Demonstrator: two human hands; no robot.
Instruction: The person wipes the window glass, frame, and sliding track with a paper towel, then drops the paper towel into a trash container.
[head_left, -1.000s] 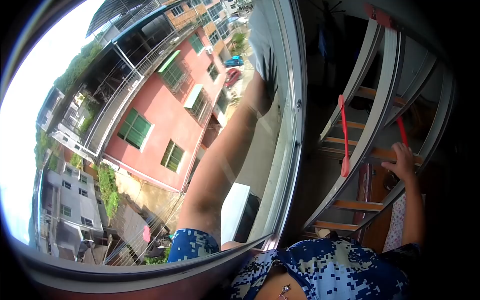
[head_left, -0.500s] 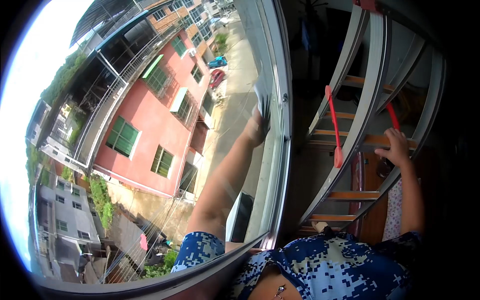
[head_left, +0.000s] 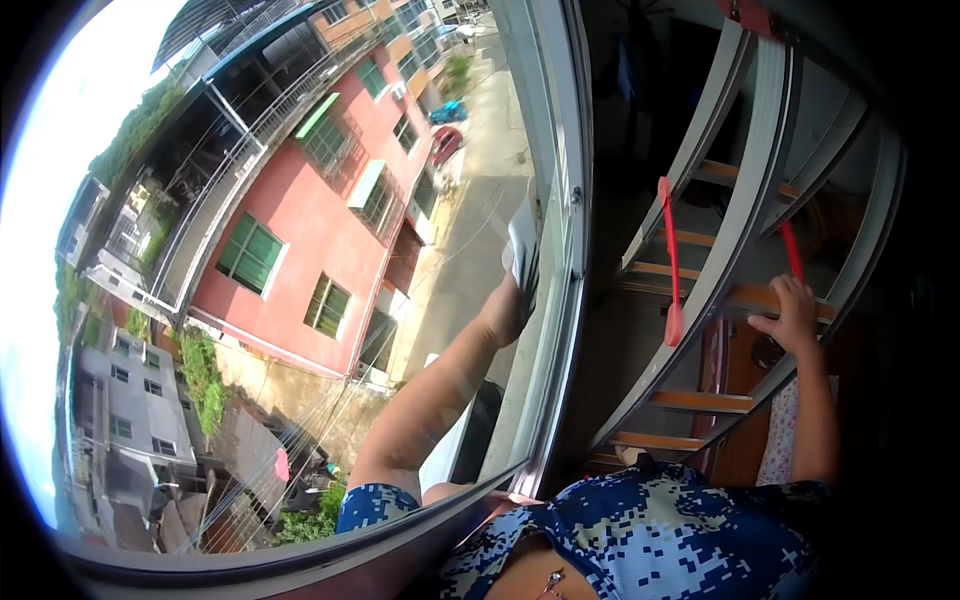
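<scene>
Landmark: window frame (head_left: 565,300), the grey upright running top to bottom mid-view.

Left of the frame: glass pane (head_left: 300,250), see-through. Behind it a pink building (head_left: 320,230) with green shutters, a street with a red car (head_left: 445,145) and a blue car (head_left: 448,110), grey houses lower left.

Right of the frame: dim interior. An aluminium stepladder (head_left: 740,230) leans there with wooden rungs and red spreader bars (head_left: 668,260). The ladder rails stand between the frame and the room behind.

Left arm reaches out past the frame on the outer side of the glass, seen through the pane. Left hand (head_left: 503,310) closed on a grey cloth (head_left: 524,250), which lies flat against the glass just left of the frame, above the hand.

Right hand (head_left: 795,315) is well right of the frame, fingers curled over a ladder rail, gripping it. Well apart from the cloth.

Blue camo shirt (head_left: 650,530) sits below the frame's lower end.
</scene>
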